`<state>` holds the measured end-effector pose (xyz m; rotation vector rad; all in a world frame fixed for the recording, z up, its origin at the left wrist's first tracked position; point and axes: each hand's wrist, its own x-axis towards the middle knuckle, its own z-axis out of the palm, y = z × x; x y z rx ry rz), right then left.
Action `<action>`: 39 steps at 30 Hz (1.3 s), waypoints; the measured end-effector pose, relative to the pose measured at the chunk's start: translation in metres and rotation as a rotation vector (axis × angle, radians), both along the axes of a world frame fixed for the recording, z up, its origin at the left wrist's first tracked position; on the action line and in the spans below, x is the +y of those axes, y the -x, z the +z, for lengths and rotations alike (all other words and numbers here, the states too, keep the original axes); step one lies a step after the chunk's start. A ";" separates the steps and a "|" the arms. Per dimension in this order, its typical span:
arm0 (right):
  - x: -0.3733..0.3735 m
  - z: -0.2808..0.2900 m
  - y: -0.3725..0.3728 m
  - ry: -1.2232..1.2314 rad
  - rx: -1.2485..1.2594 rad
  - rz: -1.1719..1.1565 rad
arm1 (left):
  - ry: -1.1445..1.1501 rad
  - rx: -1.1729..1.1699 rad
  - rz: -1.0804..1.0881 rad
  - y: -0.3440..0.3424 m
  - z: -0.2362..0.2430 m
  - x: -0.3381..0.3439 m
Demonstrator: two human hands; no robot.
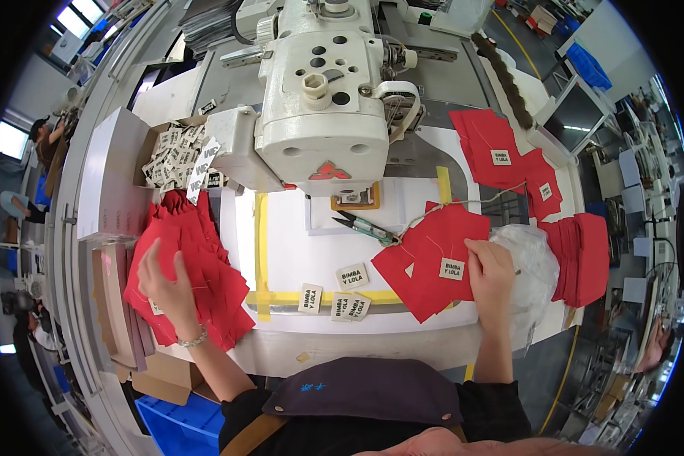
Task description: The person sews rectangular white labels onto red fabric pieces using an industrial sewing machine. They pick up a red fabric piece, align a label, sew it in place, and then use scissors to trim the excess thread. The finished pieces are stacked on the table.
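Observation:
My left hand is over a pile of red fabric pieces at the left, its fingers spread. At the right, my right hand has thumb and fingers closed at the edge of a red fabric piece, which lies overlapping others. That piece bears a cream label with dark print. Between my hands, several loose cream labels lie on the white work surface. Green-handled thread snips, tied to a cord, lie beyond them.
A large white sewing machine head stands at the centre back. Left of it, a box holds many labels. Labelled red pieces lie back right; a red stack and clear plastic bag sit nearer. A blue crate is below left.

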<state>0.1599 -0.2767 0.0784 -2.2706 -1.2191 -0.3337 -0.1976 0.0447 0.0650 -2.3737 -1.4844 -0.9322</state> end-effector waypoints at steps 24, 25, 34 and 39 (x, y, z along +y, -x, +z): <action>0.084 -0.060 0.019 0.084 -0.199 0.333 | 0.597 -0.028 -0.812 -0.112 -0.032 -0.118; 0.080 -0.057 0.016 0.091 -0.187 0.303 | 0.623 0.023 -0.825 -0.108 -0.031 -0.122; 0.032 -0.039 -0.003 0.205 0.008 -0.026 | 0.633 0.138 -0.932 -0.108 -0.054 -0.158; 0.027 -0.023 0.003 0.319 0.250 -0.144 | 0.528 0.091 -1.031 -0.122 -0.066 -0.165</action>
